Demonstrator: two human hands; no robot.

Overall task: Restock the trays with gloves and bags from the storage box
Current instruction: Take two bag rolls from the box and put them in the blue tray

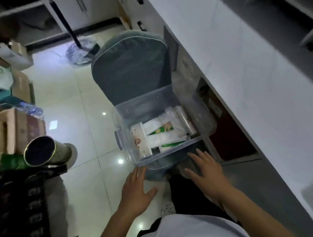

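Head view looked down on a clear plastic storage box (132,117) resting on a grey cushioned chair (131,69) beside a white counter (240,77). White and green packets (163,134) lay inside it. Both hands were spread flat and held nothing: the left hand (136,190) hovered just below the box's near rim, the right hand (205,172) near its near right corner.

Print on the packets (163,134) inside the storage box (121,120) is blurring past reading. The box is hiding the near part of the chair cushion (131,69). Left edge is cutting off the cardboard boxes (0,133); the far-right shelving (291,6) is smearing out.
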